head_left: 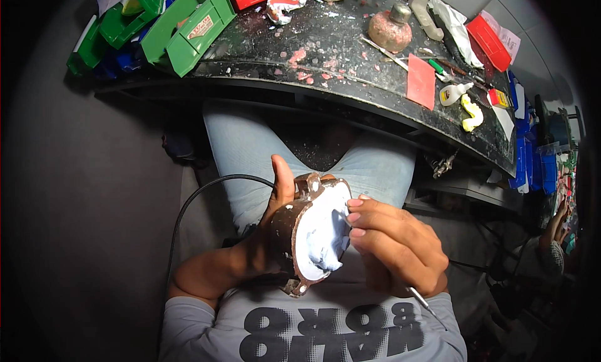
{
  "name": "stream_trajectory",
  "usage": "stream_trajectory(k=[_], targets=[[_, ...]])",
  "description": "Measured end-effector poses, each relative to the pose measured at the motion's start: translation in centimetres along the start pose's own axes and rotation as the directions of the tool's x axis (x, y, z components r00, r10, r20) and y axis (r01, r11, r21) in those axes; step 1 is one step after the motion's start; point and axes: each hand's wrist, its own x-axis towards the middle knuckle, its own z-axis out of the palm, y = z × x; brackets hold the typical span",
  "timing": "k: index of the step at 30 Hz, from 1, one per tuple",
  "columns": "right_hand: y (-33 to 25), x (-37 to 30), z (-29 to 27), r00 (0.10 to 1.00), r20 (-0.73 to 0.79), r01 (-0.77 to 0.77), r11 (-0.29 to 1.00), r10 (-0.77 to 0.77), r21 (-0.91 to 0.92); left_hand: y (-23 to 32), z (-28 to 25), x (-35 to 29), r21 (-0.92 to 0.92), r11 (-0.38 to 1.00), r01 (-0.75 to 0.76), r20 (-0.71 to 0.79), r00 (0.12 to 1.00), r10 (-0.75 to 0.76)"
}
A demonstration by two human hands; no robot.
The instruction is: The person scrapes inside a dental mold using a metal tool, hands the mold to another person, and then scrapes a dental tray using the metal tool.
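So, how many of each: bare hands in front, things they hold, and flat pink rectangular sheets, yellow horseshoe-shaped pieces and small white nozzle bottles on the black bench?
Bare hands, left hand and right hand: 2
Brown lugged flask with white filling: 1
Slim silvery tool: 1
Flat pink rectangular sheet: 1
Yellow horseshoe-shaped piece: 1
Small white nozzle bottle: 1
Total: 7
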Motion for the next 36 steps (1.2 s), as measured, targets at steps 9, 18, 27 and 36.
stream_trajectory(k=[9,18,27,36], targets=[[0.1,0.3,-0.2,0.999,0.015,0.032,0.999,-0.032,-0.008,0.0,-2.9,1.1,-0.128,0.988,0.087,0.431,0.902,-0.024],[-0.3,0.0,-0.6,1.000,0.015,-0.019,0.999,0.018,0.042,0.1,-0.9,0.3,-0.174,0.979,0.108,0.280,0.958,-0.055],[-0.9,0.1,-1.7,0.983,0.062,-0.184,0.946,0.174,0.265,-1.0,0.5,0.4,-0.017,0.991,-0.130,0.323,0.938,0.128],[-0.8,0.3,-2.2,0.985,0.146,-0.118,0.976,0.091,0.184,-0.5,-1.0,1.0,0.100,0.986,-0.136,0.433,0.898,0.080]])
